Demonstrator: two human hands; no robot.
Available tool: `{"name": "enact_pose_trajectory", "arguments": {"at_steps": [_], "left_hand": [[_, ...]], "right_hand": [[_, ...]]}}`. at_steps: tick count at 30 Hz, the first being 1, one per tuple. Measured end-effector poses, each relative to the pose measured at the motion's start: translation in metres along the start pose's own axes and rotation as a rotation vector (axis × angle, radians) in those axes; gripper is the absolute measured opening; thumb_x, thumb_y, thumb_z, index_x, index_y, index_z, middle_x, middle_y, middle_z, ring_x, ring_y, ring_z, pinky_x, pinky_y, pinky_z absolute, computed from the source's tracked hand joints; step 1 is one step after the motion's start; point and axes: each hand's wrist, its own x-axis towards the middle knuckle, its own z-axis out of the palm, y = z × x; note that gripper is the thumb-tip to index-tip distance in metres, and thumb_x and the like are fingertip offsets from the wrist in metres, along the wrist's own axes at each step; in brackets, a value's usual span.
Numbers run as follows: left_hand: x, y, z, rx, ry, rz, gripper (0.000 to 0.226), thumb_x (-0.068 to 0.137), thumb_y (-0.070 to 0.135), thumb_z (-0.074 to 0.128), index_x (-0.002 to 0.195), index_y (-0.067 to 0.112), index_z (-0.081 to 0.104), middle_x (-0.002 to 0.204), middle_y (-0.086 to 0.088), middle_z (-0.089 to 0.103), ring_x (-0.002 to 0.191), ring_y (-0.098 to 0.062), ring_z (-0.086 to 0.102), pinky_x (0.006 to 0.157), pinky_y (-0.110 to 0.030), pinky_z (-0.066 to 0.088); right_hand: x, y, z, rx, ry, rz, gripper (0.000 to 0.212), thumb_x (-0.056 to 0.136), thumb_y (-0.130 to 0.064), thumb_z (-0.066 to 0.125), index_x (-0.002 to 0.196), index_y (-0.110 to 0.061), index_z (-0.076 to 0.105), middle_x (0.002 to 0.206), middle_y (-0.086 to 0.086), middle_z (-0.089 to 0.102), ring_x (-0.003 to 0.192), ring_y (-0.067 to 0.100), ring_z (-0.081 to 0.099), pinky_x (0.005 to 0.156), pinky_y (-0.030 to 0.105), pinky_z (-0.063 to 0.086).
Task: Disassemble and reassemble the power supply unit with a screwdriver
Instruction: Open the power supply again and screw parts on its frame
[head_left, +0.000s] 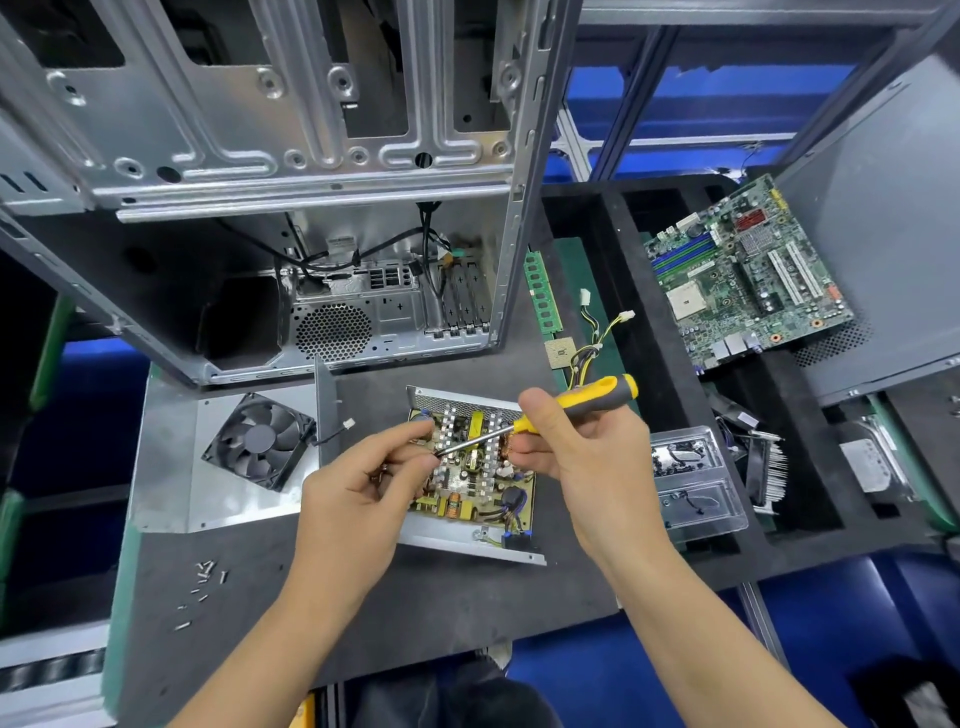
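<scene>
I note the power supply unit (475, 483) lying open on the dark mat (415, 597), circuit board exposed. My right hand (576, 447) grips the screwdriver (561, 413) by its yellow handle. My left hand (363, 483) pinches the shaft tip between curled fingers, above the board. Loose screws (202, 582) lie well apart, left.

We have a single head-worn, wide-angle view, looking forward and steeply down, close over our left hand (363, 483) and right hand (576, 447). Both forearms enter from the bottom edge. Beyond the hands, the open computer case (291, 171) fills the upper frame. Straight lines bow toward the edges.
</scene>
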Motion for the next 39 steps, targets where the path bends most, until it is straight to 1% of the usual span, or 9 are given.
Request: {"name": "enact_pose_trajectory", "arguments": {"at_steps": [7, 14, 19, 22, 25, 29, 34, 37, 39], "left_hand": [[-0.004, 0.005, 0.001, 0.047, 0.018, 0.172, 0.03, 0.085, 0.027, 0.07, 0.114, 0.038, 0.07, 0.093, 0.014, 0.072, 0.085, -0.01, 0.069, 0.076, -0.018, 0.053], [-0.006, 0.007, 0.001, 0.077, 0.021, 0.264, 0.032, 0.086, 0.016, 0.071, 0.114, 0.03, 0.07, 0.096, 0.016, 0.071, 0.087, -0.01, 0.069, 0.076, -0.017, 0.052], [-0.005, 0.009, -0.002, 0.057, 0.012, 0.236, 0.029, 0.085, 0.028, 0.071, 0.113, 0.036, 0.069, 0.094, 0.015, 0.073, 0.086, -0.01, 0.07, 0.077, -0.017, 0.053], [-0.006, 0.009, -0.003, 0.063, 0.006, 0.233, 0.028, 0.086, 0.029, 0.07, 0.113, 0.036, 0.069, 0.095, 0.016, 0.073, 0.086, -0.01, 0.071, 0.078, -0.017, 0.053], [-0.007, 0.008, -0.002, 0.067, 0.008, 0.228, 0.03, 0.085, 0.021, 0.072, 0.112, 0.036, 0.07, 0.095, 0.018, 0.073, 0.087, -0.007, 0.07, 0.078, -0.014, 0.052], [-0.007, 0.008, -0.001, 0.069, -0.016, 0.227, 0.028, 0.086, 0.015, 0.069, 0.105, 0.035, 0.074, 0.097, 0.018, 0.072, 0.085, -0.006, 0.068, 0.076, -0.013, 0.05], [-0.008, 0.007, 0.0, 0.039, -0.051, 0.159, 0.032, 0.084, 0.018, 0.074, 0.113, 0.032, 0.07, 0.097, 0.013, 0.072, 0.078, -0.01, 0.065, 0.073, -0.017, 0.052], [-0.008, 0.004, -0.001, 0.004, -0.082, 0.061, 0.04, 0.076, 0.022, 0.079, 0.114, 0.032, 0.071, 0.094, 0.011, 0.071, 0.069, -0.016, 0.057, 0.066, -0.03, 0.049], [-0.008, 0.0, -0.005, 0.027, -0.096, 0.046, 0.038, 0.076, 0.028, 0.085, 0.111, 0.033, 0.072, 0.088, 0.011, 0.066, 0.066, -0.014, 0.051, 0.063, -0.029, 0.044]], "right_hand": [[-0.005, -0.008, 0.002, 0.022, 0.032, -0.031, 0.033, 0.059, -0.049, 0.083, 0.067, -0.02, 0.068, 0.058, 0.002, 0.064, 0.054, 0.021, 0.068, 0.052, 0.029, 0.057], [-0.007, -0.005, 0.001, 0.039, 0.033, -0.042, 0.031, 0.061, -0.05, 0.085, 0.065, -0.024, 0.069, 0.059, 0.0, 0.063, 0.054, 0.019, 0.067, 0.054, 0.028, 0.057], [-0.006, -0.008, -0.001, 0.023, -0.013, -0.028, 0.041, 0.062, -0.046, 0.084, 0.074, -0.012, 0.065, 0.062, 0.002, 0.063, 0.056, 0.019, 0.066, 0.057, 0.028, 0.056], [-0.005, -0.011, -0.003, -0.033, -0.08, -0.055, 0.021, 0.072, -0.036, 0.083, 0.069, -0.021, 0.068, 0.062, 0.002, 0.065, 0.058, 0.018, 0.066, 0.059, 0.028, 0.056], [-0.005, -0.013, -0.002, -0.054, -0.11, -0.104, 0.016, 0.075, -0.027, 0.081, 0.069, -0.024, 0.067, 0.061, 0.001, 0.064, 0.058, 0.018, 0.067, 0.059, 0.028, 0.057], [-0.006, -0.016, 0.0, -0.021, -0.074, -0.107, 0.017, 0.073, -0.032, 0.083, 0.068, -0.025, 0.068, 0.062, 0.002, 0.064, 0.057, 0.019, 0.067, 0.057, 0.028, 0.056], [-0.008, -0.017, 0.0, 0.017, -0.044, -0.082, 0.01, 0.07, -0.035, 0.078, 0.067, -0.029, 0.071, 0.061, 0.0, 0.063, 0.056, 0.018, 0.067, 0.056, 0.028, 0.056], [-0.008, -0.017, -0.002, 0.038, -0.026, -0.072, 0.016, 0.069, -0.036, 0.079, 0.069, -0.023, 0.069, 0.063, 0.002, 0.063, 0.056, 0.019, 0.066, 0.057, 0.029, 0.056], [-0.007, -0.018, -0.004, 0.025, -0.014, -0.087, 0.016, 0.07, -0.036, 0.079, 0.068, -0.024, 0.069, 0.064, 0.003, 0.063, 0.056, 0.019, 0.065, 0.057, 0.029, 0.056]]}}
